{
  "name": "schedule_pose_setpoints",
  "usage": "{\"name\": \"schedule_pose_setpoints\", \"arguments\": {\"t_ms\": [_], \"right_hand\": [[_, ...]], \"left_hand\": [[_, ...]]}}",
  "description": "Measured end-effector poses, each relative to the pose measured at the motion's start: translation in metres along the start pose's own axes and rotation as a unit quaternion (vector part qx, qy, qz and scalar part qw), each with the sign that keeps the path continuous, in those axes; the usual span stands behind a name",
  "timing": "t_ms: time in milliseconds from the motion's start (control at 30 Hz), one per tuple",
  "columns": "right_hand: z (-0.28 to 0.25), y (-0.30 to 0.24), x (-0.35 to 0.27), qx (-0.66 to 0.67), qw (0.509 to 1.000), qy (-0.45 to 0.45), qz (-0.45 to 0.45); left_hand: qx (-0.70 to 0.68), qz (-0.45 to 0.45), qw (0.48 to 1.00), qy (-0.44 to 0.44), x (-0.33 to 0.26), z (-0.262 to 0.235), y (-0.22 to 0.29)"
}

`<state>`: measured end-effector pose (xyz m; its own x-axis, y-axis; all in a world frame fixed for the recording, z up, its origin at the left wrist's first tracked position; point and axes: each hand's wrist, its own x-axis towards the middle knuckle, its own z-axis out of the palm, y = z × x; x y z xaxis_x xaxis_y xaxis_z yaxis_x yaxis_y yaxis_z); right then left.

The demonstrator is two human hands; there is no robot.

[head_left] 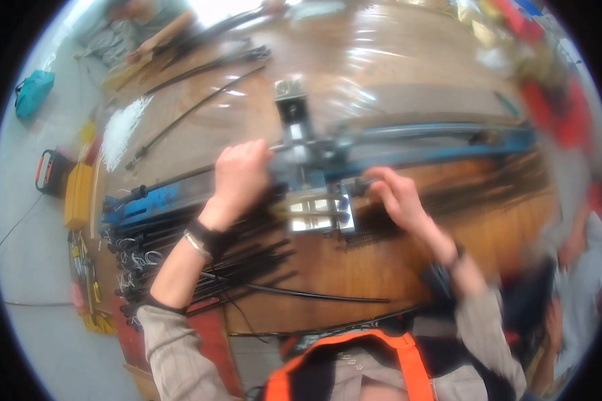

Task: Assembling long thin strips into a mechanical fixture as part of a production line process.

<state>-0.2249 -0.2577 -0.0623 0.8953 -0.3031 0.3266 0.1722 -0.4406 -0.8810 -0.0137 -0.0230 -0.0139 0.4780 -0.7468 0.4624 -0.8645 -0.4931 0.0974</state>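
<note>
Two hands at a metal clamp fixture (311,200) on the worktop (394,60): left hand (239,175) clenched around a dark rod (180,177); right hand (398,197) fingers pinching at the fixture's edge; bundled black rods (201,257) wait alongside.

Right of the metal clamp (312,212), motion blur smears the blue bar (448,144); right hand (398,197) fingertips' grip unreadable; person's face cropped at top edge.

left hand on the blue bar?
No. The left hand is closed around a thin dark rod beside the metal fixture, above the blue bar.
</note>
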Motion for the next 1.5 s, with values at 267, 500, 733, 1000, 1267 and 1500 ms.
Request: {"name": "schedule_pose_setpoints", "arguments": {"t_ms": [267,500,733,1000,1267,1500], "right_hand": [[0.035,-0.054,-0.142,-0.310,0.902,-0.282,-0.107],[0.034,-0.034,-0.123,-0.323,0.919,-0.169,-0.149],[0.032,-0.054,-0.071,-0.269,0.912,-0.087,-0.298],[-0.053,0.024,-0.037,-0.309,0.932,0.126,-0.143],[0.044,-0.054,0.108,-0.001,0.984,-0.030,-0.173],[0.083,-0.059,0.139,0.015,0.969,-0.104,-0.222]], "left_hand": [[0.073,0.153,0.985,0.012,0.010,-0.007,-0.092],[0.054,-0.021,0.989,-0.134,-0.066,-0.061,-0.012],[-0.104,0.071,0.979,-0.160,-0.149,-0.049,0.113],[0.066,0.020,0.995,0.066,-0.073,-0.167,0.026],[0.046,-0.123,0.985,0.110,-0.082,-0.203,-0.027],[0.003,-0.212,0.972,0.101,-0.122,-0.190,-0.032]]}}
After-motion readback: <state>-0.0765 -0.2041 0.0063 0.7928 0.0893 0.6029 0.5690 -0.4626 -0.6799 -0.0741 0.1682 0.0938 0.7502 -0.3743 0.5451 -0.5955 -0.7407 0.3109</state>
